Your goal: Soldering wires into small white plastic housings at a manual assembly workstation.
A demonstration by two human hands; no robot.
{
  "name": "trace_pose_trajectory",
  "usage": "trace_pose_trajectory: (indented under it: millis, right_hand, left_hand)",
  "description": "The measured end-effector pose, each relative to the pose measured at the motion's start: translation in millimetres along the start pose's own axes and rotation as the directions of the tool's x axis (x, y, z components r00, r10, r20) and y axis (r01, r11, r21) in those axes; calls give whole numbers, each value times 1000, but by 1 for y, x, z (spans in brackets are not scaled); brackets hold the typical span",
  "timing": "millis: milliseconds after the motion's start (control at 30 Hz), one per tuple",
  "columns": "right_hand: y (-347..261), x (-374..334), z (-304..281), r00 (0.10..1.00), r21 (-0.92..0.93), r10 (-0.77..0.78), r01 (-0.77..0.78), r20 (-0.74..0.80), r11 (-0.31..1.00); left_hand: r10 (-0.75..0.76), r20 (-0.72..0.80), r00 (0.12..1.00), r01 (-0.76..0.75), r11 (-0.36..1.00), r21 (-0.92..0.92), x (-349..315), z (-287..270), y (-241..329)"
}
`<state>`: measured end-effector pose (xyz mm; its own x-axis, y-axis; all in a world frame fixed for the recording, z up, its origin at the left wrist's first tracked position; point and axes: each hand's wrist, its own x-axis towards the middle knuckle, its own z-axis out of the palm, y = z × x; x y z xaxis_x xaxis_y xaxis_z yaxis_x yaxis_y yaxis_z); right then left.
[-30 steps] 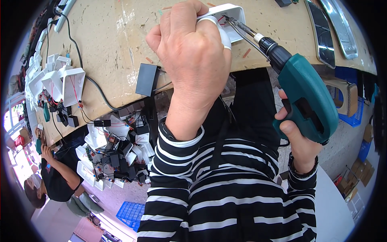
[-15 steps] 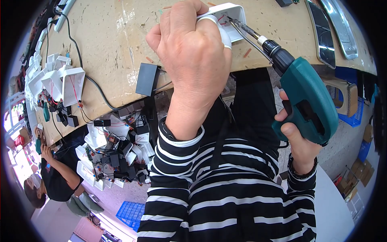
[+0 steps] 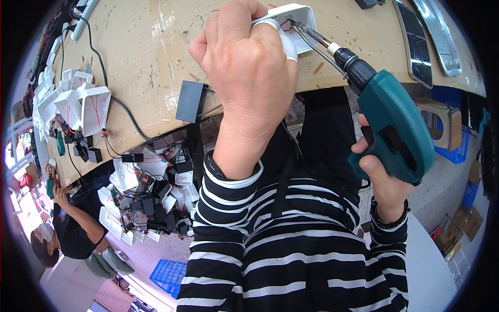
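My left hand (image 3: 250, 67), with white covers on some fingers, is closed around a white plastic housing (image 3: 302, 14) at the table's near edge. Thin red wires show inside the housing. In my right hand (image 3: 383, 179) is a green soldering gun (image 3: 399, 122), gripped by its handle, with fingers around the trigger area. Its metal tip and the thin feed tube beside it reach into the housing's open side, close to the red wires. Whether the tip touches a joint is too small to tell. My left fingertips are hidden behind the hand.
A black box (image 3: 190, 101) with a cable lies left of my left wrist. White housings (image 3: 96, 110) with wires are piled at left, and more parts (image 3: 150, 197) heap below. Dark panels (image 3: 416, 47) lie at right. A co-worker (image 3: 78, 223) sits at far left.
The soldering gun has shifted slightly left, its tip a little further into the housing. My left hand and the housing have barely moved.
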<state>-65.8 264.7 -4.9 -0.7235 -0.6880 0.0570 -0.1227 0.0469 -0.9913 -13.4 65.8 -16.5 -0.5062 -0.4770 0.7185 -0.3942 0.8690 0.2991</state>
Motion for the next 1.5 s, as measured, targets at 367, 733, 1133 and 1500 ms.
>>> trace_pose_trajectory:
  millis: [367,733,1133,1500]
  right_hand:
    - [9,-1,-5,996,-54,47,-43,75,998]
    - [6,-15,-11,997,28,59,-61,56,998]
    - [-6,-17,-10,998,114,-27,33,-57,993]
    - [9,-20,-30,985,104,-164,168,-52,980]
  left_hand:
    - [8,-633,774,-399,783,-477,0,40,-14]
    - [32,21,999,-33,998,48,-7,6,-7]
    - [45,-42,998,-53,977,-207,-10,-6,-28]
    - [-98,105,990,122,959,-256,-20,-37,-39]
